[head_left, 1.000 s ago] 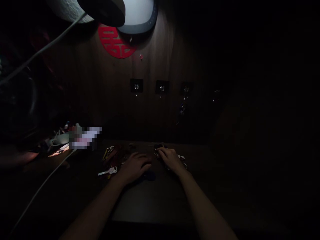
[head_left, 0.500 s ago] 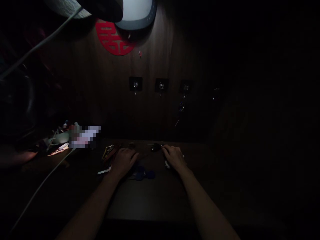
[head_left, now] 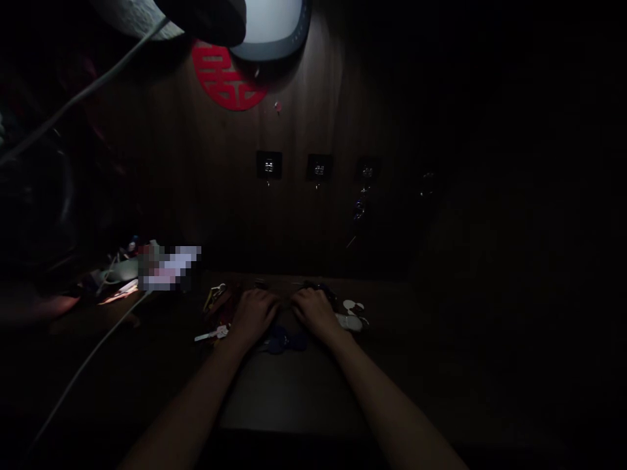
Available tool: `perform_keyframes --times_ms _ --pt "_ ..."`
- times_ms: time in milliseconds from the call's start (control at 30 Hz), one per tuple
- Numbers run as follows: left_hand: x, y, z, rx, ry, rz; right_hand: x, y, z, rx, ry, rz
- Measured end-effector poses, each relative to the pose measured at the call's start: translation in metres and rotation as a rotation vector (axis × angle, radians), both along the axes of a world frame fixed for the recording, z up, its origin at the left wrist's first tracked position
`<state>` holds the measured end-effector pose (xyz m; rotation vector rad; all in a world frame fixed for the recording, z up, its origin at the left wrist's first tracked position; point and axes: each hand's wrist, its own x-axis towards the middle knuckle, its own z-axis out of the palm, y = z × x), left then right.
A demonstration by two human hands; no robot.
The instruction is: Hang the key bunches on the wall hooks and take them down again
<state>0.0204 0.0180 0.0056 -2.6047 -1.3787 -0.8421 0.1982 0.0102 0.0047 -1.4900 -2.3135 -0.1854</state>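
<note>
In the dim light, my left hand (head_left: pixel 255 314) and my right hand (head_left: pixel 316 313) rest low over a dark wooden surface, a small gap apart. The fingers of both are bent inward; whatever they pinch is lost in shadow. Blue-headed keys (head_left: pixel 287 342) lie just below and between them. Left of my left hand is a bunch with a yellow and metal piece (head_left: pixel 214 297) and a pale key (head_left: pixel 213 334). A white round tag (head_left: pixel 349 305) and a grey fob-like piece (head_left: pixel 349 322) lie right of my right hand. A dark object (head_left: pixel 321 287) sits behind it.
Wall hooks (head_left: pixel 269 166) run along the dark panel, with something shiny (head_left: pixel 359 209) hanging from one. A lit phone-like screen (head_left: pixel 171 267), blurred out, stands at left with a white cable (head_left: pixel 93 365). A red cut-paper character (head_left: pixel 230 78) is above.
My right hand has moved left toward my left hand, uncovering the white tag and grey piece. My left hand has shifted slightly right with the view.
</note>
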Motion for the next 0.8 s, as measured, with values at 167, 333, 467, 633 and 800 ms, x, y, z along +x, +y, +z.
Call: perform_keyframes --times_ms 167,333,467,633,800 --pt "-0.001 0.0 -0.001 -0.007 -0.083 -0.028 0.003 0.0 0.004 -0.043 0.207 0.041" --pt "-0.001 0.002 -0.004 -0.002 -0.244 -0.05 0.0 0.0 0.011 -0.111 0.634 0.126" --pt "0.002 0.005 -0.004 -0.036 -0.343 -0.044 -0.003 0.003 0.013 -0.171 0.939 0.173" --pt "0.006 0.0 0.001 -0.028 -0.395 -0.042 -0.004 0.003 0.012 -0.266 1.152 0.165" --pt "0.007 -0.007 0.009 -0.058 -0.476 -0.041 -0.007 -0.002 0.016 -0.28 1.159 0.163"
